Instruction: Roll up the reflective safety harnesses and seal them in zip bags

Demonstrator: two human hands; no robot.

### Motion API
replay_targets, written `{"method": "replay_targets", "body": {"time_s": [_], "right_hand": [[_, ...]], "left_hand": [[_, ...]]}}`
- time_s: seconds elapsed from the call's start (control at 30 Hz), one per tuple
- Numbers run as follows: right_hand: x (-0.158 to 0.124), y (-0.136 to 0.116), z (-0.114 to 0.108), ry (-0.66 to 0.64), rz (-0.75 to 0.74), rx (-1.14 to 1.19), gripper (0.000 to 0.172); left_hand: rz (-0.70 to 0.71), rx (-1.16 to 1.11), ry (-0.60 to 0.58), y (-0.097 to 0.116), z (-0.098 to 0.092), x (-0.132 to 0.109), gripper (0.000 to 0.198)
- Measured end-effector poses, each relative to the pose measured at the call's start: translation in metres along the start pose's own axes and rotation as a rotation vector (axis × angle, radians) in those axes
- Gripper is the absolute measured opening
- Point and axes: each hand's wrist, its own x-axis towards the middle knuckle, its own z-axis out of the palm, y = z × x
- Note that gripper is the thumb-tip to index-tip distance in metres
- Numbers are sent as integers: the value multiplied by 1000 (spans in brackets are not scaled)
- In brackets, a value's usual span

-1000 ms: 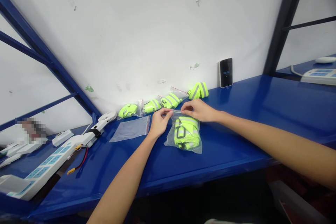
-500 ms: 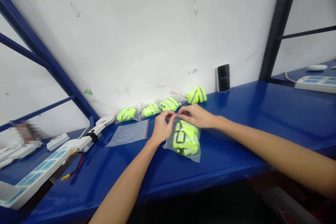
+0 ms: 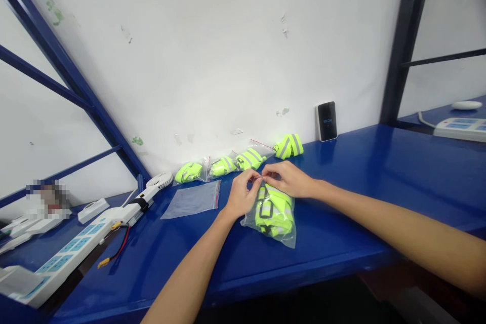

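A clear zip bag [image 3: 248, 220] lies on the blue table [image 3: 334, 233], holding a folded neon-yellow reflective strap [image 3: 274, 212] with grey stripes and a black buckle. My left hand [image 3: 243, 192] pinches the bag's top edge. Right beside it, my right hand [image 3: 286, 178] grips the same edge, its fingertips close to the left ones. Both hands partly cover the bag's opening. To the left lies a flat zip bag [image 3: 192, 199] with a red line along one end.
Several bagged yellow straps [image 3: 189, 172] line the wall, with an unbagged rolled strap [image 3: 288, 146] at their right. Further right a small black-screened device [image 3: 326, 121] leans there. At left are a white fan [image 3: 159, 180], a power strip [image 3: 72, 250] and a red-black cable [image 3: 123, 243].
The camera view has shifted, so everything appears slightly lower and further right. My fingertips have come closer together along the bag's top edge.
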Motion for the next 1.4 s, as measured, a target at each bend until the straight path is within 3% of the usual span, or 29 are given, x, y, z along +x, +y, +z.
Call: {"method": "replay_targets", "body": {"time_s": [0.27,0.57,0.83,1.0,1.27,1.4], "right_hand": [[-2,-9,0,-2,48,-28,13],[1,8,-7,-142,175,341,13],[-2,19,-4,-179,184,315,19],[-3,21,-7,-275,241,386,28],[0,16,9,-142,162,365,27],[0,20,13,-138,254,425,24]], "left_hand": [[113,73,-59,-2,-8,2,21],[96,115,-43,-3,-24,2,21],[-55,6,-72,-10,-11,1,16],[-128,-55,-37,-23,-21,-3,20],[-160,-88,-121,-26,-25,-3,24],[-170,-97,-114,-27,-23,-2,24]]}}
